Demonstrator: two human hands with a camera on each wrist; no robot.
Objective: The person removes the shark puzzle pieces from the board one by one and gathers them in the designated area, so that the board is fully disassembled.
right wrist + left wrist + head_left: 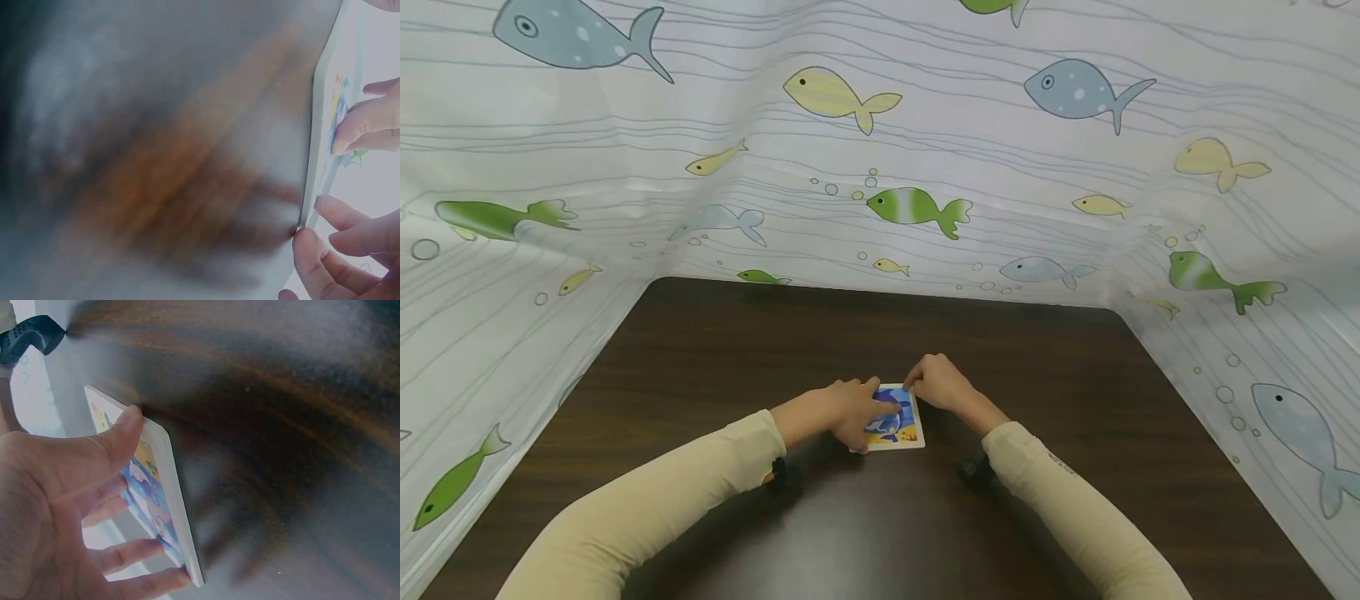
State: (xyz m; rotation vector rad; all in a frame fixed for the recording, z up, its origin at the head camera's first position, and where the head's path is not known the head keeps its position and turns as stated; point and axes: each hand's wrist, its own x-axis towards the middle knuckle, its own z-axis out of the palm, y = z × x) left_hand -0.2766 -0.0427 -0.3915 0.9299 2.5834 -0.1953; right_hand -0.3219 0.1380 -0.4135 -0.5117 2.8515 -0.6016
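Note:
A small square picture board (908, 435) with a white border and a blue-and-yellow sea picture lies on the dark table. My left hand (847, 410) spreads across its left part, with fingers fairly straight. In the left wrist view, the left thumb (128, 422) rests on the white border near a corner, and other fingers touch the picture. At the board's far right corner my right hand (942, 382) has curled fingers. The right wrist view shows its fingertips (306, 240) pinching that corner. Part of the picture is hidden under the left hand.
The table (745, 333) has a dark wood grain. A white curtain (820, 167) printed with fish surrounds its back and sides. Dark wrist devices (784, 477) sit under both sleeves, close to the tabletop.

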